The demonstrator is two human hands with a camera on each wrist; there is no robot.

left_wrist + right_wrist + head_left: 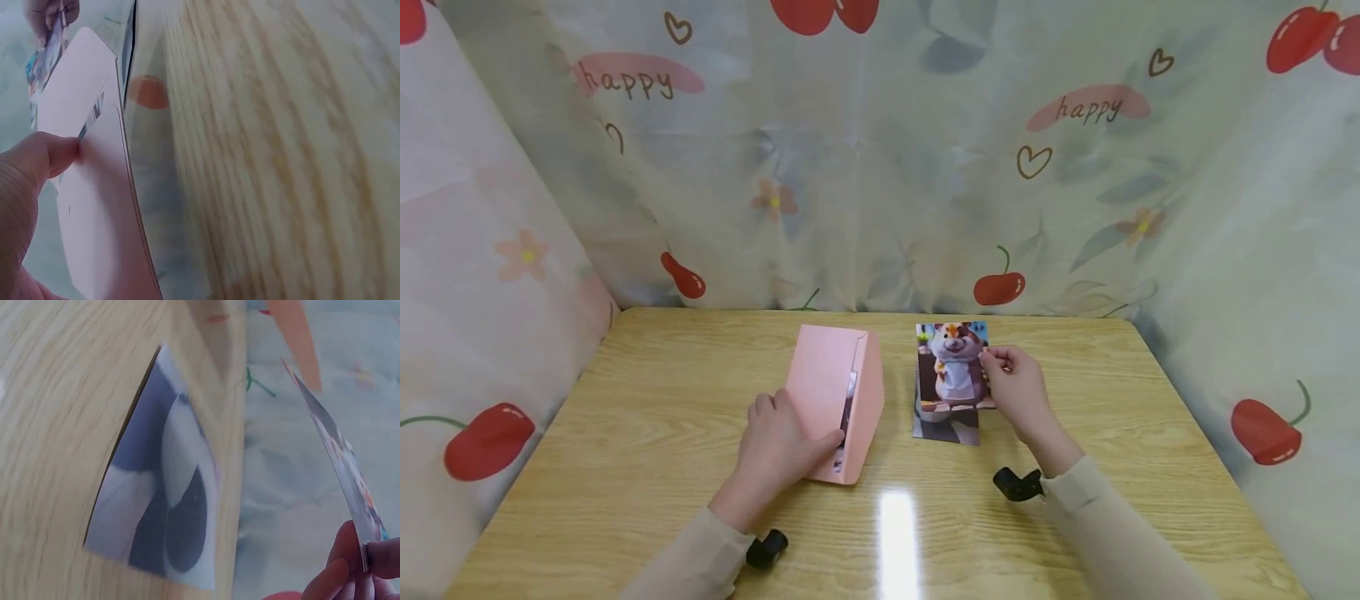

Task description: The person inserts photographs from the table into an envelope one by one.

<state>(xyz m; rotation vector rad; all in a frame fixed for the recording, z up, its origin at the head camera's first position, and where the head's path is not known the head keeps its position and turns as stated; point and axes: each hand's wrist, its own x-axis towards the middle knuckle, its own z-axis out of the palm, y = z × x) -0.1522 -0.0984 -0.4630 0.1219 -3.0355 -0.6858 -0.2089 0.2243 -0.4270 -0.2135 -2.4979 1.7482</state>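
Observation:
My left hand (pixel 782 442) grips a pink envelope (pixel 823 358) at its near left part, the thumb at the slot. The envelope's flap (pixel 869 400) stands out on the right, and a strip of a printed card (pixel 848 408) shows inside the opening. With thumb and fingers, my right hand (pixel 1018 396) pinches the right edge of a picture card (pixel 955 367) showing a cartoon hamster in a white apron. That card is raised above the table in the right wrist view. Below it a second picture card (pixel 150 487), grey and white, lies on the wood, partly covered in the head view.
A wooden table (pixel 647 433) bears everything. Behind it hangs a curtain (pixel 880 208) printed with cherries and "happy", with more cloth at both sides. A black wrist camera (pixel 767 550) sits by the left sleeve and another black camera (pixel 1017 483) by the right.

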